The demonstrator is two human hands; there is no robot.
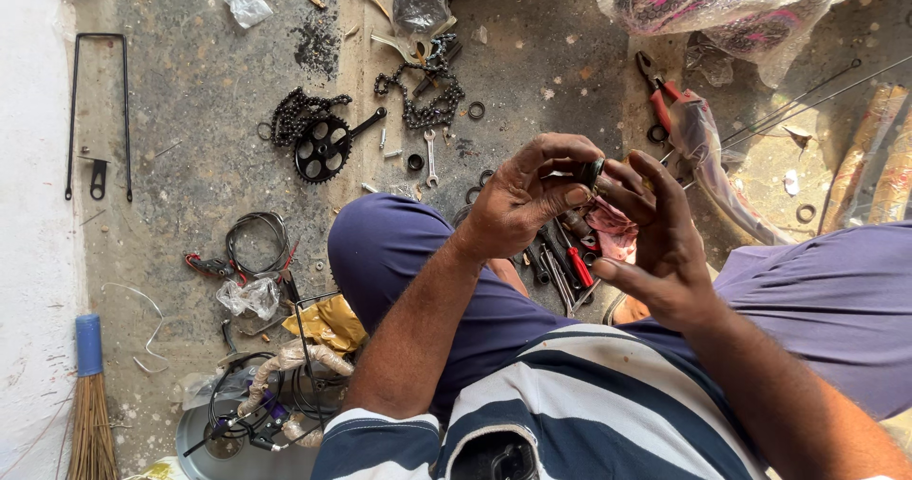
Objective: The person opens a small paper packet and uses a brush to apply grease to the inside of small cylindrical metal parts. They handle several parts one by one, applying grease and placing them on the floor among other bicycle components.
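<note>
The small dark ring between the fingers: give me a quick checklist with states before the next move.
1. Ring held: the small dark ring is pinched between the left hand and right hand. Ok.
2. Ring condition: too small to judge. Cannot tell.
3. Drop zone: red-handled tools lie scattered on the floor directly below the hands, so a dropped ring could hide among them. Not ok.
4. Spanner within reach: a small spanner lies on the concrete ahead of the knee. Ok.
5. Chain and crank: the chain and chainwheel with crank lie apart from the hands, not in the way. Ok.
</note>
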